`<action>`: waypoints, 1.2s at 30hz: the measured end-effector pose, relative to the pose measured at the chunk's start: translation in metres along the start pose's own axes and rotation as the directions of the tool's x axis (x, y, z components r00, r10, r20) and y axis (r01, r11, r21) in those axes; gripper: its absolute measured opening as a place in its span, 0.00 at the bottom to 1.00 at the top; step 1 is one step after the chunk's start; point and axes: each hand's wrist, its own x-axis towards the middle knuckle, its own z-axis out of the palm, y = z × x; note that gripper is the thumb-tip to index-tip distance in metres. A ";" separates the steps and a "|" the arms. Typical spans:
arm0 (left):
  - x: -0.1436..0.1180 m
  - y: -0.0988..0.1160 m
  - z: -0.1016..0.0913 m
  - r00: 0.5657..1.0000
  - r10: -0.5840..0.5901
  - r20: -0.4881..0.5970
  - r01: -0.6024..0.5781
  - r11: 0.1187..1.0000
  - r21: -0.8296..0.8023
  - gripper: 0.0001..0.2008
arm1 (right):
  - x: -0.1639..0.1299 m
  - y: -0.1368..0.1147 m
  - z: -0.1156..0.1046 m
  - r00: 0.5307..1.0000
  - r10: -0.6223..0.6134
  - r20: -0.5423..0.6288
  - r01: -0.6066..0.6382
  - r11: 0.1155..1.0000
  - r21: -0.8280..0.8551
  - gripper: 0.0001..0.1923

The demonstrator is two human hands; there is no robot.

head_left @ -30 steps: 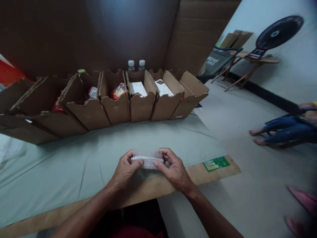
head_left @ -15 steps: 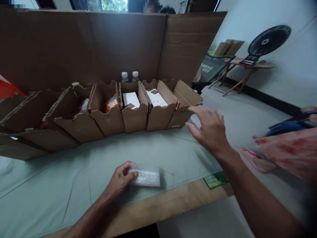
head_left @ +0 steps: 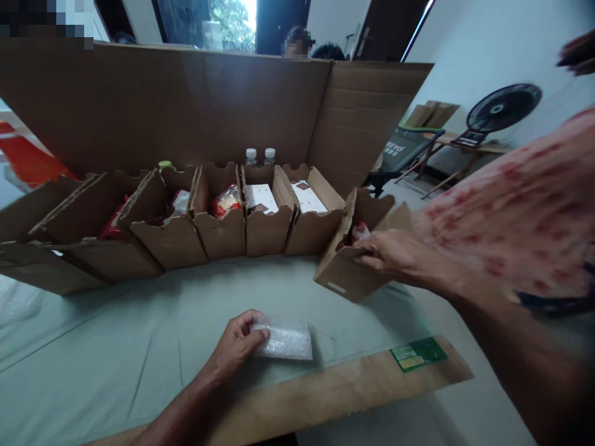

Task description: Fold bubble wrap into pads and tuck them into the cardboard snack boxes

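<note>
My left hand [head_left: 237,344] rests on the grey-green sheet near the table's front edge, its fingers pinching the left end of a small bubble-wrap packet [head_left: 286,341] that lies flat. Out to the right, my right hand [head_left: 390,255] grips the rim of the rightmost cardboard box [head_left: 341,279]. This box is tilted toward me and pulled out of the row. My fingertips are at its opening, next to a red and white packet [head_left: 357,232] inside.
A row of open cardboard boxes [head_left: 223,232] with packets and white cards stands across the table, two water bottles [head_left: 258,155] and a tall cardboard wall [head_left: 186,105] behind. A person in a pink patterned garment [head_left: 511,210] stands close on my right. A fan [head_left: 504,106] is far right.
My right hand left the bubble-wrap packet, reached right and took hold of the end box, which is now tilted out of the row. A person in pink stepped in at the right.
</note>
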 end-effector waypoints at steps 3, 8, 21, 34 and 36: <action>-0.013 0.006 -0.002 1.000 -0.002 -0.013 0.002 1.000 -0.013 0.21 | 0.007 -0.053 0.000 0.963 -0.054 0.263 0.074 0.995 -0.068 0.09; -0.049 0.012 -0.022 0.990 0.063 -0.126 -0.059 0.998 0.037 0.17 | 0.031 -0.153 0.008 0.910 -0.028 0.414 0.008 0.999 0.050 0.13; -0.126 0.050 -0.063 0.969 0.160 -0.189 -0.154 0.987 0.045 0.14 | -0.047 -0.182 -0.046 0.950 -0.090 0.298 -0.110 0.799 0.591 0.23; -0.108 0.061 0.010 0.647 0.759 0.069 -0.712 0.569 0.411 0.11 | -0.084 -0.197 -0.045 0.983 -0.033 0.181 -0.094 0.756 0.647 0.07; -0.101 0.062 0.009 0.468 0.876 0.112 -0.788 0.357 0.502 0.23 | -0.076 -0.182 -0.054 0.998 0.064 0.010 -0.059 0.844 0.533 0.06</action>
